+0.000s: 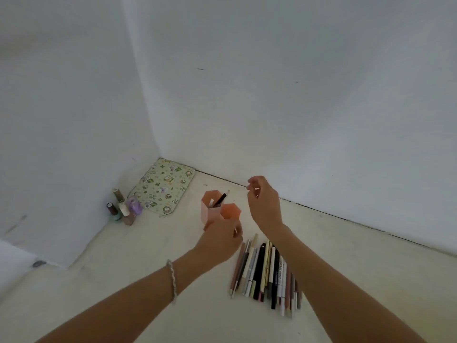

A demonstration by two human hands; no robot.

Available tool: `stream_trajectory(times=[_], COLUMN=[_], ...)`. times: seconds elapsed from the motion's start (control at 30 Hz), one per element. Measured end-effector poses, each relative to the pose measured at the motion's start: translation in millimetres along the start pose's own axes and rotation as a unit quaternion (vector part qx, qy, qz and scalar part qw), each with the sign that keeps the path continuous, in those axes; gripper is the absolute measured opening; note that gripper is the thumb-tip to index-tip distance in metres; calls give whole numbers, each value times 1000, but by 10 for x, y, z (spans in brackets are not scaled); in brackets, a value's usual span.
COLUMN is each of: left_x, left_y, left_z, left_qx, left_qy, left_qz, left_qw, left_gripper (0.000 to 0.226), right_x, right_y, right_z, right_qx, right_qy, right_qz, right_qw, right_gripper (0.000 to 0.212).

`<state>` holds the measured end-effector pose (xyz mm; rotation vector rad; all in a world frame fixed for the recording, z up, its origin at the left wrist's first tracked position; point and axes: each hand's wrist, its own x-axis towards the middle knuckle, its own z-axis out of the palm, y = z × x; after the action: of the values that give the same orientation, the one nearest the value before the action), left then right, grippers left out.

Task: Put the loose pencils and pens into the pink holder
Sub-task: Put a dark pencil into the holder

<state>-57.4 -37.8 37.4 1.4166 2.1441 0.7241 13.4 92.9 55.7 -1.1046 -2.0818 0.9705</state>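
Note:
The pink holder (210,211), made of hexagonal tubes, stands on the pale floor near the wall corner. A black pen (220,199) and a white pen (211,203) stick out of its rear tube. My left hand (218,241) is wrapped around the holder's low front tube and hides it. My right hand (263,203) hovers just right of the holder, fingers loosely apart and holding nothing. The loose pencils and pens (265,271) lie side by side in a pile below the right wrist; my right forearm covers the pile's right edge.
Several nail polish bottles (123,207) stand against the left wall. A green patterned mat (163,186) lies in the corner behind the holder. White walls close the left and back sides. A small dark object (38,263) lies at far left.

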Motion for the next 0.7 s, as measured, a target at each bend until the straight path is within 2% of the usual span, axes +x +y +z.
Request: stream_trajectory(times=[0.07, 0.17, 0.3, 0.43, 0.6, 0.7], left_x=[27, 59, 126, 181, 211, 295], left_y=[-16, -63, -63, -45, 1, 131], left_z=[278, 599, 833, 935, 869, 661], left_qx=[31, 101, 161, 151, 141, 104], left_qy=[-62, -101, -76, -59, -64, -36], left_qz=[-50, -69, -109, -162, -156, -93], left_qw=[996, 987, 978, 973, 976, 990], left_gripper=[15, 26, 24, 29, 32, 37], right_x=[-21, -87, -181, -247, -263, -212], right_y=[108, 289, 522, 693, 820, 841], right_z=[-139, -299, -427, -458, -333, -203], right_qx=[-3, -6, -29, -34, -76, -150], right_qy=[6, 14, -7, -29, -80, -131], right_qz=[14, 39, 68, 89, 119, 126], right_qw=[1000, 999, 997, 995, 987, 972], right_gripper=[21, 19, 17, 20, 22, 23])
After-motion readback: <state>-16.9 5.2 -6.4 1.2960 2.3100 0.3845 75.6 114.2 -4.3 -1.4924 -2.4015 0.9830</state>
